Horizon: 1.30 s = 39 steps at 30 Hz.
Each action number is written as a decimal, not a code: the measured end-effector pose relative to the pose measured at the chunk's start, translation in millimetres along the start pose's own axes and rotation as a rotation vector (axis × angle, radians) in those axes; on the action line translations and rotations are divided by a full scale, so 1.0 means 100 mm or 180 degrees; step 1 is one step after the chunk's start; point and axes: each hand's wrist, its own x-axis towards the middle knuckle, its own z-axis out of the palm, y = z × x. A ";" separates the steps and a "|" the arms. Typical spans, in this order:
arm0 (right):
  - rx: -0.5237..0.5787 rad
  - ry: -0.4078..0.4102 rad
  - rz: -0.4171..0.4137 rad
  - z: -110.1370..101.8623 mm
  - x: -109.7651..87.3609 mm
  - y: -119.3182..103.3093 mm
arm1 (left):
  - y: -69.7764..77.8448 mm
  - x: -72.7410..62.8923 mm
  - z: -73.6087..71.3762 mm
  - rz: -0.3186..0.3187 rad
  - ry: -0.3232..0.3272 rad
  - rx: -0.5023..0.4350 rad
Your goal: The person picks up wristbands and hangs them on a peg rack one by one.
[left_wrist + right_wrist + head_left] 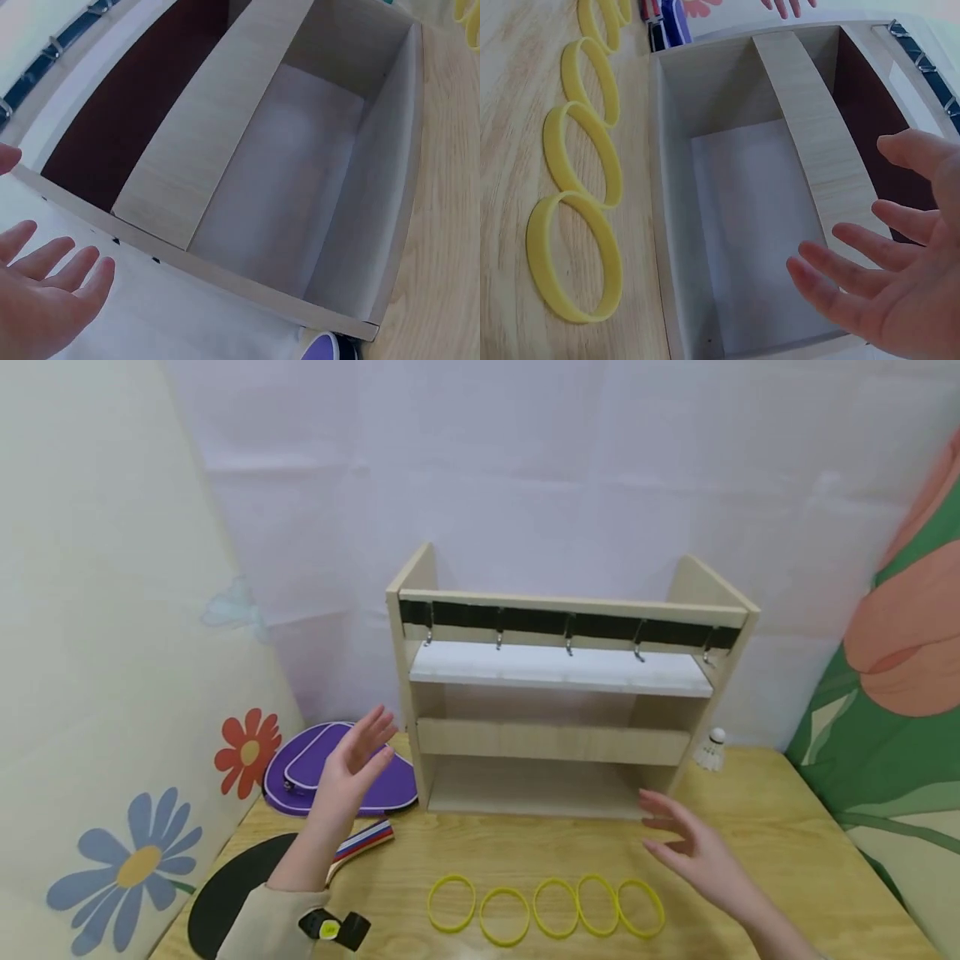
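A light wooden shelf rack stands on the table, with a black strip of several metal hooks along its upper front. My left hand is raised beside the rack's left side, fingers extended and nothing in it; the left wrist view shows the same hand next to the side panel. My right hand hovers near the rack's lower right corner, fingers relaxed and holding nothing. In front of the rack, several yellow rings lie in a row on the table, a few touching one another.
Left of the rack lies a purple paddle case with white trim. A table tennis paddle is nearer, partly hidden by my left forearm. A white shuttlecock stands right of the rack. Patterned cloth hangs at both sides.
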 end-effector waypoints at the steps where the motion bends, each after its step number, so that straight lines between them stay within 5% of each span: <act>1: 0.0041 -0.0021 0.0041 -0.01 -0.01 0.01 | -0.01 0.03 -0.01 -0.0070 0.0016 -0.0005; 9: -0.0015 -0.0083 0.0198 -0.07 -0.10 0.09 | -0.17 0.28 -0.05 -0.0355 -0.0080 0.0001; 22: -0.0048 -0.0213 0.0533 -0.08 -0.18 0.18 | -0.30 0.62 0.11 -0.0917 -0.0327 -0.0134; 30: 0.0052 -0.0415 0.0259 -0.10 -0.21 0.37 | -0.35 0.70 0.15 -0.1018 -0.0454 -0.0323; 39: 0.0132 -0.0734 0.0779 -0.05 -0.29 0.61 | -0.40 0.75 0.21 -0.1068 -0.0428 -0.0427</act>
